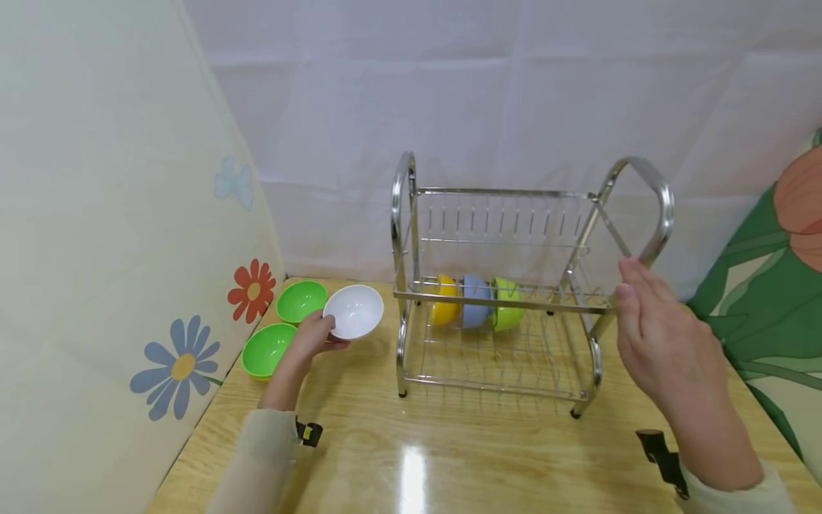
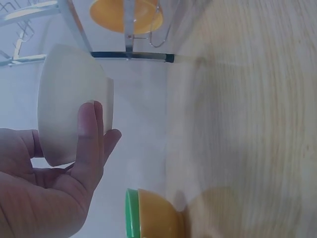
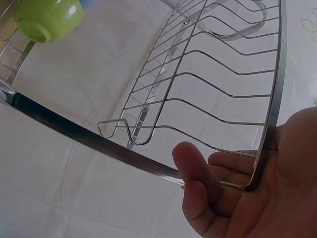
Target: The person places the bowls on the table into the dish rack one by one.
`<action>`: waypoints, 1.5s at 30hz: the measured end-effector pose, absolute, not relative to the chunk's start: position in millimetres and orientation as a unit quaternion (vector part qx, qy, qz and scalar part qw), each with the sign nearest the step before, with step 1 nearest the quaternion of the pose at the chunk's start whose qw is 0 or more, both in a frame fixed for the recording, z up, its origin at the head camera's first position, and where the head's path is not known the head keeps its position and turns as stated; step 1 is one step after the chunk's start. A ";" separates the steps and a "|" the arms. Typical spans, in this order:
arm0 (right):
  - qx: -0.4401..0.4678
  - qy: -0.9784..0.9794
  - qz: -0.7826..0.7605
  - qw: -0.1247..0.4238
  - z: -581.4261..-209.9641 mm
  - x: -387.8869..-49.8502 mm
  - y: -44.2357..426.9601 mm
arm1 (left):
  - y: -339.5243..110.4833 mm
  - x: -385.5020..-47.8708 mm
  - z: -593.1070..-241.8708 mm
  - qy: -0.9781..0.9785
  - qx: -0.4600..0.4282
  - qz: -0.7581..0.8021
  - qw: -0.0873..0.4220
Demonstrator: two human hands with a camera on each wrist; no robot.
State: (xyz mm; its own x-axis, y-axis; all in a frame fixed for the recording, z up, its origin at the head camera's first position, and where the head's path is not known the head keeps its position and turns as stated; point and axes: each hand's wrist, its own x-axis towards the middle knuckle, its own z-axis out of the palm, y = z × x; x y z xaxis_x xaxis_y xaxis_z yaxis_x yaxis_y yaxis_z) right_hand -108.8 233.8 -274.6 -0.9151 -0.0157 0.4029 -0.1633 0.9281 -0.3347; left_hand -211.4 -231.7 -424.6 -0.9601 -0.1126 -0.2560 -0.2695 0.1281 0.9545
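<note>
My left hand (image 1: 311,339) holds a white bowl (image 1: 355,312) by its rim, the thumb inside and the fingers on the outer wall. In the left wrist view the white bowl (image 2: 69,99) is tilted on its side, raised above the table. My right hand (image 1: 668,343) grips the right front corner of a two-tier metal dish rack (image 1: 501,308); in the right wrist view its fingers (image 3: 195,168) curl about the frame. A yellow bowl (image 1: 444,311), a blue bowl (image 1: 475,314) and a lime-green bowl (image 1: 507,314) stand in a row on the lower tier.
Left of the white bowl, two bowls with green insides sit on the wooden table (image 1: 359,435): a rear bowl (image 1: 300,301) and a front bowl (image 1: 265,351). A flower-printed cloth (image 1: 128,214) borders the left side. A pale cloth (image 1: 359,143) hangs behind the rack.
</note>
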 end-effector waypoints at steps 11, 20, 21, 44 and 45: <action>0.045 -0.962 0.183 0.199 -273.6 -108.8 232.3 | -237.0 -188.2 -406.1 0.761 -0.102 0.638 0.059; 0.043 -0.957 0.185 0.221 -275.4 -108.1 231.9 | -237.1 -167.0 -388.5 0.770 -0.057 0.632 0.061; 0.043 -0.956 0.185 0.223 -275.7 -108.2 231.8 | -237.0 -164.5 -386.5 0.772 -0.054 0.630 0.062; 0.041 -0.956 0.189 0.221 -276.0 -107.3 230.5 | -216.3 -130.7 -357.5 0.805 -0.006 0.587 0.088; 0.040 -0.956 0.189 0.221 -276.1 -107.2 230.6 | -214.9 -130.0 -356.9 0.804 -0.003 0.587 0.089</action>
State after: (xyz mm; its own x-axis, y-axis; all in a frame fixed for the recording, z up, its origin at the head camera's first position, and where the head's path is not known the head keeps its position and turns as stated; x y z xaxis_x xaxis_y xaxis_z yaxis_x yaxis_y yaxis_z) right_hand -107.2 230.6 -276.1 -0.8992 0.0070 0.4375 -0.1601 0.9253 -0.3439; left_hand -130.0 -214.9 -356.9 -0.9840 0.0999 -0.1477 -0.1103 0.3100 0.9443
